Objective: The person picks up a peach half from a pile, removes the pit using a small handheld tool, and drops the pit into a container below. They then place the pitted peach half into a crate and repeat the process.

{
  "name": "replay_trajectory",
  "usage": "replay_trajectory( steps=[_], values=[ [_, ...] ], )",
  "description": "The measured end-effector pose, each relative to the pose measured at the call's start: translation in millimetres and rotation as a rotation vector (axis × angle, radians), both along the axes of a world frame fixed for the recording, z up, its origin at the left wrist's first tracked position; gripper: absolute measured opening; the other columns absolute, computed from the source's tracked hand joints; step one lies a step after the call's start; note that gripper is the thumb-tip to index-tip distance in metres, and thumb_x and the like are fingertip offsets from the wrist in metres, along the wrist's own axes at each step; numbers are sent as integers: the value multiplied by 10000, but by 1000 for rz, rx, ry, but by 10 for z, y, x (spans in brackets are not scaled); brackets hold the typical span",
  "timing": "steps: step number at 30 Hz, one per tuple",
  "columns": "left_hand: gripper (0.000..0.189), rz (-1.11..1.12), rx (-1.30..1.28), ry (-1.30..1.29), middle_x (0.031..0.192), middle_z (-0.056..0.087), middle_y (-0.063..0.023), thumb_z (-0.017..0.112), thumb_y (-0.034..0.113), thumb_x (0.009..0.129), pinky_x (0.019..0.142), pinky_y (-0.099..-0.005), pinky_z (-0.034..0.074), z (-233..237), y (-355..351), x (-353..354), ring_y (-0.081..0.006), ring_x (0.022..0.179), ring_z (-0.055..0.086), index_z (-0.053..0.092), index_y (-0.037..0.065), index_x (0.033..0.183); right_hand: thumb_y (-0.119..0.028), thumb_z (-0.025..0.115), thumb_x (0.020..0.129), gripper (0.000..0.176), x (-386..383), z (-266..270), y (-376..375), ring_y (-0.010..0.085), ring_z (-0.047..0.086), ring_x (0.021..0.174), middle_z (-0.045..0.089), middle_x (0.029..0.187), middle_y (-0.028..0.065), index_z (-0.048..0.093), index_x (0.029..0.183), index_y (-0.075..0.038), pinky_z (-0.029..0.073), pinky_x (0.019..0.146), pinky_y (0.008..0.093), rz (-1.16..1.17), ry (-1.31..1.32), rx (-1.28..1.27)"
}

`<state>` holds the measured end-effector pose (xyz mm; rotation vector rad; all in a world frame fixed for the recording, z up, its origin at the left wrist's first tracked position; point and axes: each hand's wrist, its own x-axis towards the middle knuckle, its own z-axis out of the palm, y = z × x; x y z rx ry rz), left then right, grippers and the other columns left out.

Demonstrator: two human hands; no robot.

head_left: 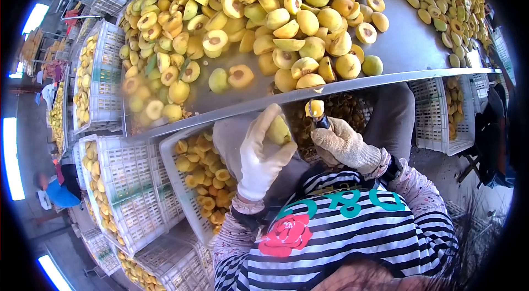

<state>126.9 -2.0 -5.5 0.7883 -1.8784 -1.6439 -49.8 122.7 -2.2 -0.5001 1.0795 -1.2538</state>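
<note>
My left hand (260, 156), in a white glove, holds a greenish-yellow fruit half (279, 130) between thumb and fingers, below the metal table's edge. To its right, my right hand (344, 144), in a beige knitted glove, is wrapped round the dark handle of a small tool (320, 120). A bit of yellow flesh (314, 108) is at the tool's tip. The two hands are apart. Above them, halved yellow fruits (286, 29) are heaped on the metal table (220, 108), some with brown centres showing.
A crate of fruit halves (205, 172) stands at my left, beside stacked white crates (138, 186). Dark scraps (346, 108) lie below the table edge. Another crate (438, 117) is at the right. A person in blue (63, 192) is at the far left.
</note>
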Motion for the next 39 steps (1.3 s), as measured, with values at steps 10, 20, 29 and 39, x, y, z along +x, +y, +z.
replay_trajectory(
  steps=[10, 20, 29, 39],
  values=[
    [645, -84, -395, -145, 1204, 658, -163, 809, 41, 709, 926, -331, 532, 220, 236, -252, -258, 1066, 665, 607, 14, 1322, -180, 737, 889, 249, -122, 78, 97, 86, 516, 622, 591, 756, 6, 615, 1055, -41, 440, 565, 241, 55, -145, 66],
    [710, 51, 391, -37, 1234, 651, -142, 801, 61, 717, 881, -293, 539, 564, 86, 403, -212, 1062, 659, 534, -46, 1367, -310, 658, 963, 278, -236, 94, 295, 88, 351, 418, 403, 558, -24, 525, 899, -75, 303, 402, 253, 87, -234, 24],
    [337, 266, -845, -540, 1266, 634, -213, 634, 155, 894, 1010, -426, 487, 721, -530, 232, -353, 1167, 618, 661, 28, 1205, -326, 620, 974, 330, -193, 39, 281, 81, 411, 471, 490, 659, -9, 525, 1138, -57, 345, 422, 241, 51, 70, 61],
    [678, 18, -779, -899, 1215, 642, -205, 785, 207, 721, 933, -399, 519, -173, -1713, -173, -351, 1081, 647, 557, 113, 1352, -305, 686, 932, 393, -198, -31, 356, 90, 563, 630, 604, 772, 14, 579, 1212, -52, 478, 587, 229, 13, 367, -12]
  ],
)
